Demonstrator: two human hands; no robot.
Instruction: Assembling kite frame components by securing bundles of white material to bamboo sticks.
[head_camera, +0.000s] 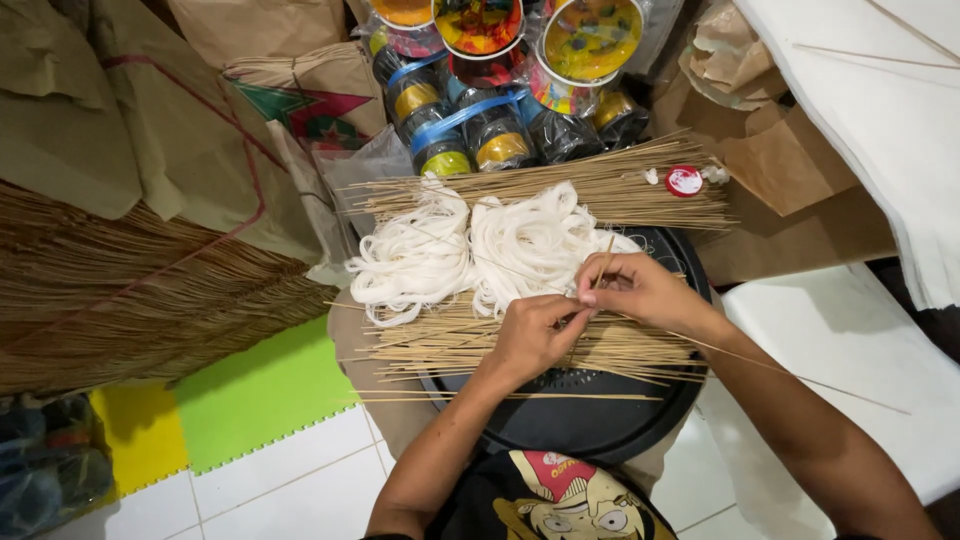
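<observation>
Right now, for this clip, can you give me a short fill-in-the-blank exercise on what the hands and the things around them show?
1. The left hand and right hand pinch a thin ____ between their fingers.
2. The white string lies in ____ heaps.
3. The round tray under the sticks is ____ in colour.
4. The foam mat tile beside the yellow one is ____.

Missing words: stick; two; black; green

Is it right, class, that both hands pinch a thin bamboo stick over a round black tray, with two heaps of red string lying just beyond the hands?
Not quite: the string heaps are white, not red, as the head view shows. The rest stands: the left hand and right hand pinch a thin bamboo stick over the round black tray.
</observation>
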